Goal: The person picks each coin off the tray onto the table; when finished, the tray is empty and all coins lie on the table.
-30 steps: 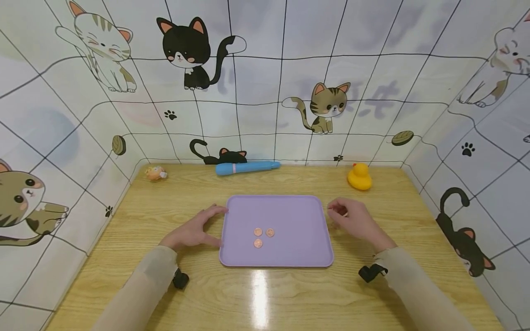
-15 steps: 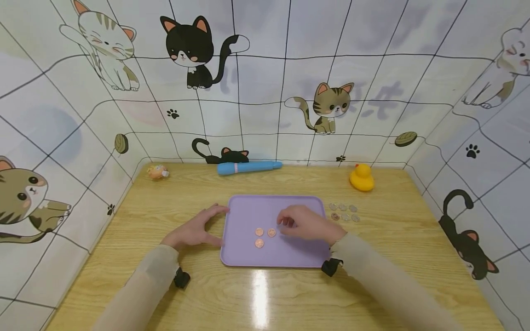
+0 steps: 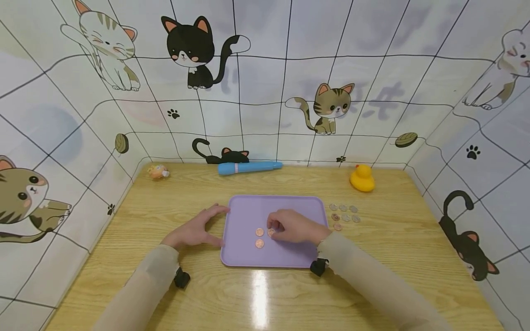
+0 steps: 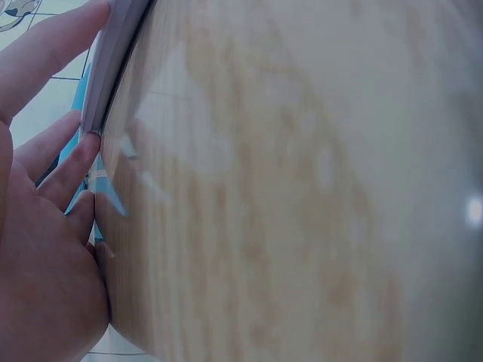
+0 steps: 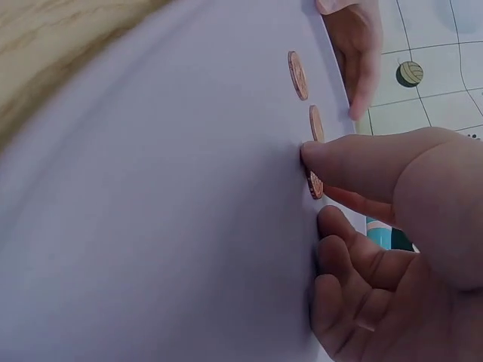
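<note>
On the lavender tray [image 3: 248, 212], my right hand [image 3: 295, 226] has its thumb and index finger at the edges of a copper coin [image 5: 315, 186], pinching it flat against the tray. The other fingers of that hand curl and rest on the tray surface. Left of it lie two more copper coins, one above [image 3: 259, 232] and one below [image 3: 259, 243]. My left hand [image 3: 195, 228] touches the tray's left rim, thumb and fingers spread. The left wrist view shows its fingertips against the rim [image 4: 113, 68].
Right of the tray, several coins lie in short rows on the wooden table: silver ones [image 3: 345, 217] and copper ones [image 3: 337, 226]. Along the back sit a small figurine [image 3: 158, 172], a blue pen-shaped object [image 3: 250, 168] and a yellow rubber duck [image 3: 362, 178]. Cat-print walls enclose the table.
My right hand has moved left from beside the coins on the table, over the tray, and down onto the right-hand copper coin. The table coins are uncovered. My left hand stays put.
</note>
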Demonstrator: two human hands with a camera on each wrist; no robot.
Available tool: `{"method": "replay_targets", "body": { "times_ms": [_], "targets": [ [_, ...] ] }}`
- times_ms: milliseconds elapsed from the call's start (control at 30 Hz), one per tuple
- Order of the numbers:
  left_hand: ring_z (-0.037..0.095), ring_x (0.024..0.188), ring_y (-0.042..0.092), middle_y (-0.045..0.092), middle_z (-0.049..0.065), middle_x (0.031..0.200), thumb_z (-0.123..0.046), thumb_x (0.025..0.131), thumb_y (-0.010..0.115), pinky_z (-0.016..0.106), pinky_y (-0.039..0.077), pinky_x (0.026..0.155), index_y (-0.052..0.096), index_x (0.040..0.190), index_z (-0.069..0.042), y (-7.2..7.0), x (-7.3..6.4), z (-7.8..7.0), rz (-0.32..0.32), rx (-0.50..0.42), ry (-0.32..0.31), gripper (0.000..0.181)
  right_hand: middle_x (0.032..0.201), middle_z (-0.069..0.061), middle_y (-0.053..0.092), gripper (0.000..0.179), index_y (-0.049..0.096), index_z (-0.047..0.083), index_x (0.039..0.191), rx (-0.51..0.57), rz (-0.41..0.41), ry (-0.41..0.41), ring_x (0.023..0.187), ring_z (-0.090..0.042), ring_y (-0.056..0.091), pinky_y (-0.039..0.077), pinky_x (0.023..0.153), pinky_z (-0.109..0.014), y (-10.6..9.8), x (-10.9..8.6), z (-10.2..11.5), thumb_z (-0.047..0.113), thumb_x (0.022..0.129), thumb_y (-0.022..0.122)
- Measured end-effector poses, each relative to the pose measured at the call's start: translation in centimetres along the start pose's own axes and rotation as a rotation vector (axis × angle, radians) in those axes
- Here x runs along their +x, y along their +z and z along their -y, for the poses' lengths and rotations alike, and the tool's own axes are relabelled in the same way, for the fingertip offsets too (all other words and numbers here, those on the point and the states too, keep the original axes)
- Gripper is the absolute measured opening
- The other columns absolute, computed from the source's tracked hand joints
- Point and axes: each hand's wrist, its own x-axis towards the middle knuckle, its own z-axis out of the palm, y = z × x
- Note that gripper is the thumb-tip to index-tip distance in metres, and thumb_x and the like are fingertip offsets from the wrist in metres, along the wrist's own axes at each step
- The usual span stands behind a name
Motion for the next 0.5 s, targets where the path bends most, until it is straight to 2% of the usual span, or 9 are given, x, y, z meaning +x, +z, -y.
{"method": "replay_targets", "body": {
  "times_ms": [300,500],
  "targets": [
    [0.042,0.16,0.002,0.012,0.011,0.176,-0.031,0.077,0.095,0.074,0.005,0.122,0.044,0.159,-0.029,-0.06,-0.24,-0.58,0.004,0.003,-0.007,0.097,0.092,0.002,0.064,0.014,0.068,0.014,0.099,-0.043,0.037,0.012,0.083,-0.01,0.054,0.049,0.08,-0.03,-0.17,0.7,0.09,0.014,0.092,0.08],
    [0.042,0.16,0.003,0.013,0.011,0.176,-0.032,0.076,0.095,0.074,0.005,0.122,0.044,0.159,-0.028,-0.1,-0.3,-0.74,0.005,0.01,-0.003,0.098,0.089,0.001,0.063,0.013,0.067,0.011,0.095,-0.034,0.077,0.045,0.083,-0.012,0.054,0.048,0.08,-0.031,-0.5,0.93,0.27,0.013,0.093,0.079]
  ]
}}
